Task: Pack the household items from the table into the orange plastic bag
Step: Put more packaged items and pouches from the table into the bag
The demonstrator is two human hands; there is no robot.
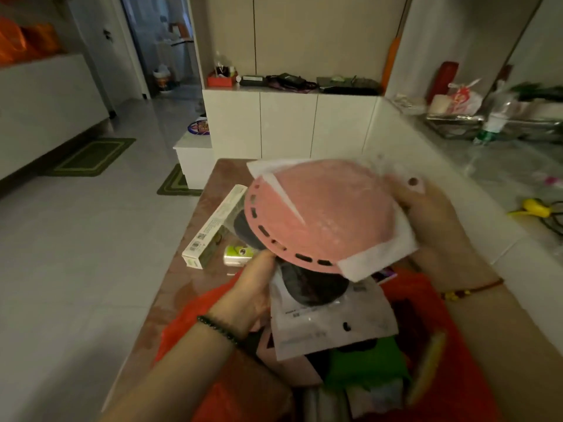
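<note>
Right hand (432, 214) grips the packaged pink disc (316, 214) by its right edge — held above the orange bag (426, 300). Left hand (256, 287) clasps a dark packaged item (313, 287) (partly under the disc) at the bag's mouth — a long box (213, 226) lies on the table (182, 278).

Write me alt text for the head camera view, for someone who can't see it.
Two hands hold a packaged pink round disc over an open orange plastic bag already holding items: the right hand grips the package edge, the left hand holds a dark packaged item beneath. A long white box and a small green packet remain on the brown table.
</note>
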